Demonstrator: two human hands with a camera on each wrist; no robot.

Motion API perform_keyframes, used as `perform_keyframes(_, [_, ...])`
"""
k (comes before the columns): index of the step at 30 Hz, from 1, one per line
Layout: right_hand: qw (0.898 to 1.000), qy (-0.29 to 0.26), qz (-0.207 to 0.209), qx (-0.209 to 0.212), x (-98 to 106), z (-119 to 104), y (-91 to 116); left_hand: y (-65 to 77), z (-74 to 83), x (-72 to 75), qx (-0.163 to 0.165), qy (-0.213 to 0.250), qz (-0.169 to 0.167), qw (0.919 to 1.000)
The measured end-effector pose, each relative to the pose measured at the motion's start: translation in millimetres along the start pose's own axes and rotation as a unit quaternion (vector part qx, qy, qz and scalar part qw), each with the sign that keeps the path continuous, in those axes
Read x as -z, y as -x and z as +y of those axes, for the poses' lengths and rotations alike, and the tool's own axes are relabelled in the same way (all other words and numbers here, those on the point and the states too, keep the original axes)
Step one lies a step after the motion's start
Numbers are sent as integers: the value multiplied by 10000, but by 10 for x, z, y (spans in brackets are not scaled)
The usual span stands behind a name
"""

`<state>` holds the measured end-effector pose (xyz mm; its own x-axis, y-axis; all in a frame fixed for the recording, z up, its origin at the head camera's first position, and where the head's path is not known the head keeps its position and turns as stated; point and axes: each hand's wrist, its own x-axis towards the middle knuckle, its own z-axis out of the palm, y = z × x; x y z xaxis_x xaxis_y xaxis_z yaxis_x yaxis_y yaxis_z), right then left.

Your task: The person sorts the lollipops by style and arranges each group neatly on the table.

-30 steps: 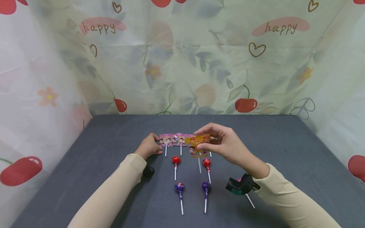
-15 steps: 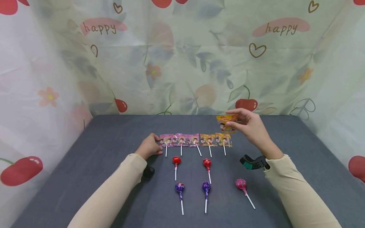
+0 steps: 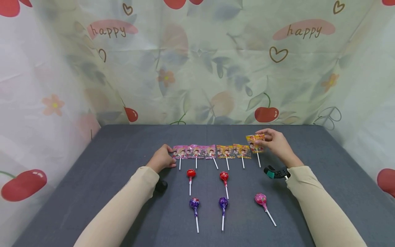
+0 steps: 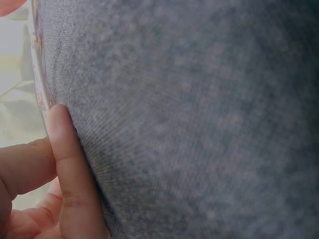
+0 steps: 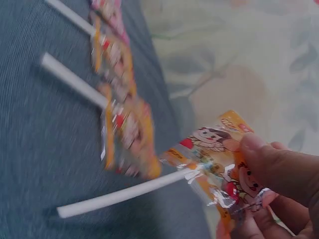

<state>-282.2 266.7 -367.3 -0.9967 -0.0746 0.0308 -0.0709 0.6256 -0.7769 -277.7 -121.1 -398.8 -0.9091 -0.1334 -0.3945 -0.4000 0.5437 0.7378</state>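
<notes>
My right hand pinches an orange-wrapped lollipop between thumb and fingers. Its white stick points down toward the table in the head view, just right of a row of flat-wrapped lollipops. Pink-wrapped lollipops make up the left of that row; two orange-wrapped lollipops lie to their right, sticks toward me. At the row's left end, my left hand rests on the table, fingertips touching the edge of the outermost pink wrapper. The left wrist view shows a straight finger against the cloth.
Nearer to me lie two red round lollipops, two purple ones and a pink one. A dark grey cloth covers the table. A printed curtain hangs behind and at both sides.
My right hand has carried the orange lollipop rightward over the row, then lowered it near the right end; its stick has come into sight. My left hand has stayed in place.
</notes>
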Motion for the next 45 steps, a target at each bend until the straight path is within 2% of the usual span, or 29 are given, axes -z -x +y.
perform_keyframes(8, [9973,-125,-537,-476,-14,278,-106,6,9,-12,-17,3,16,10000])
perform_keyframes(14, [9959,162,-609,-649,-28,364,-140,14,25,-26,43,-45,97,9999])
perform_keyframes(25, [9948,612,-495,-651,-63,322,-183,6,24,-32,45,-63,131,9999])
perform_keyframes(33, [9915,898,-491,-798,-58,268,-206,-10,21,-14,63,-10,90,9999])
perform_keyframes(45, [9877,716,-675,-1212,-78,276,-255,-7,-2,-18,19,15,96,10000])
